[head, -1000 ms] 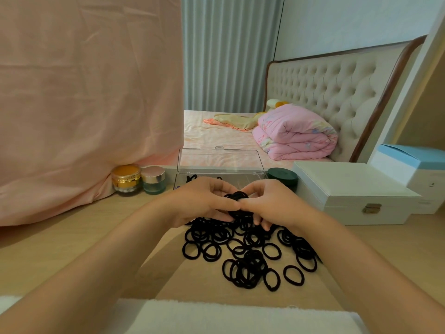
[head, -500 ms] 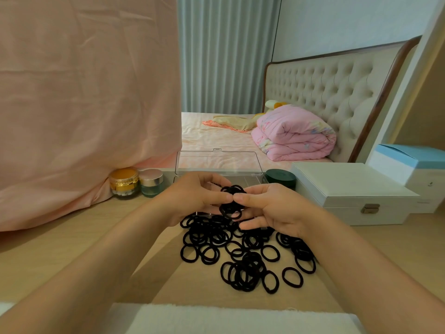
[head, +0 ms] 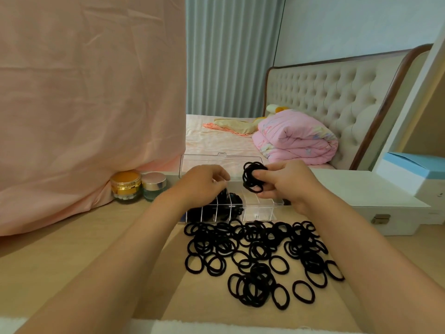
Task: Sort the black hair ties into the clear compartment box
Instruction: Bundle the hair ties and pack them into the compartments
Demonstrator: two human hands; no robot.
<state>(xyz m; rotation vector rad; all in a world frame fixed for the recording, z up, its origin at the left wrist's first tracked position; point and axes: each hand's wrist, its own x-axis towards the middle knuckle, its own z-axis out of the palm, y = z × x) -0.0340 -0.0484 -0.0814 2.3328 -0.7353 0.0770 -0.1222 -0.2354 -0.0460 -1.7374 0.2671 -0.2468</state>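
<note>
While my right hand [head: 286, 186] pinches a bundle of hair ties [head: 252, 175], I'd drop it squarely into an empty cell of the clear box [head: 265, 209]; my left hand [head: 202, 186] curls over the dividers, its grip unclear.

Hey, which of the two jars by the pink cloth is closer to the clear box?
The green glass jar with the silvery lid: it stands between the gold jar and the box.

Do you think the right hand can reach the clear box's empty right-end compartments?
Probably yes: the right hand holds a bundle of hair ties close above those compartments, the lid stands open, and nothing covers them.
</note>
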